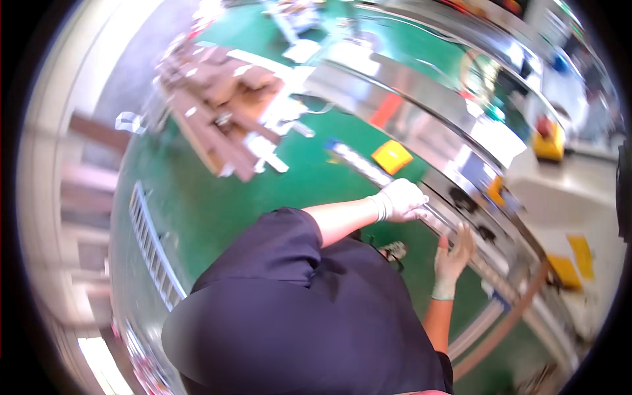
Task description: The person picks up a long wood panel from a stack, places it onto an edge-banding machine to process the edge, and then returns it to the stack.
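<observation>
My left hand (400,199), in a white glove, is curled over a long pale strip (363,164) that slants along the near side of a metal machine. Its fingers look closed around the strip, though blur hides the fingertips. To its right, my right hand (454,259), gloved too, is raised beside the machine's metal edge rail (490,266). The right fingers are stretched out, the thumb apart, and nothing shows in them. A yellow box-like piece (392,157) lies just beyond my left hand.
A stack of brown boards (220,108) stands at the far left on green floor. The steel machine (428,128) runs diagonally across the right. A yellow control box with a red button (548,139) sits on it. A ladder-like blue frame (155,243) lies at left.
</observation>
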Motion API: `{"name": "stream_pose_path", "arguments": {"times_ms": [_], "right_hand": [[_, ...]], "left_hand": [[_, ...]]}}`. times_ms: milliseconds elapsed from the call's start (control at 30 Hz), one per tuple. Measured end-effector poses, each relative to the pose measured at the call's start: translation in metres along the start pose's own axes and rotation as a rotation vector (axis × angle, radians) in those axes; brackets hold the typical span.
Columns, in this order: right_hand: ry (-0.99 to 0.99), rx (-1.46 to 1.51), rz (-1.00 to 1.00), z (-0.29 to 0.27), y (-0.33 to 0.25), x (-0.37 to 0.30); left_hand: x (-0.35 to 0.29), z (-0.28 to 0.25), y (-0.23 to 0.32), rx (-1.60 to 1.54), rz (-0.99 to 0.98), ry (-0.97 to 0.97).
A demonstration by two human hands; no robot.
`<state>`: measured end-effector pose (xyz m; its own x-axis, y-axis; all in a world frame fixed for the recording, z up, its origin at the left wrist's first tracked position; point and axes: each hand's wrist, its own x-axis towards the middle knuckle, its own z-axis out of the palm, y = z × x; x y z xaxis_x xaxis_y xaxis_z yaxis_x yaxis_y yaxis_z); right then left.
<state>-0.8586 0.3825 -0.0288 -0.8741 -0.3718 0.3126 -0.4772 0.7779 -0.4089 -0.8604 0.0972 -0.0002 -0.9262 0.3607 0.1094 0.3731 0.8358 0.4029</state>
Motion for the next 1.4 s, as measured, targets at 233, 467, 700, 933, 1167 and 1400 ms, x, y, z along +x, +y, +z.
{"name": "stream_pose_path", "arguments": {"times_ms": [233, 467, 700, 933, 1167, 1400], "right_hand": [[-0.089, -0.161, -0.078, 0.048, -0.081, 0.041], [-0.035, -0.324, 0.040, 0.068, -0.082, 0.049], [-0.039, -0.006, 0.004, 0.160, -0.276, 0.084], [-0.723, 0.396, -0.537, 0.277, -0.552, 0.060], [-1.010, 0.220, -0.567, 0.309, -0.611, 0.009], [-1.024, 0.106, -0.533, 0.242, -0.538, -0.014]], "left_hand": [[-0.214, -0.097, -0.129, 0.017, -0.741, 0.283], [-0.447, -0.105, -0.207, -0.988, -1.393, 0.393], [-0.537, -0.121, -0.193, -1.153, -1.259, -0.055], [-0.621, -0.096, -0.272, -1.775, -1.293, 1.049], [-0.617, -0.115, -0.297, -1.551, -1.492, 0.992], [-0.651, -0.106, -0.350, -1.652, -1.461, 1.261]]}}
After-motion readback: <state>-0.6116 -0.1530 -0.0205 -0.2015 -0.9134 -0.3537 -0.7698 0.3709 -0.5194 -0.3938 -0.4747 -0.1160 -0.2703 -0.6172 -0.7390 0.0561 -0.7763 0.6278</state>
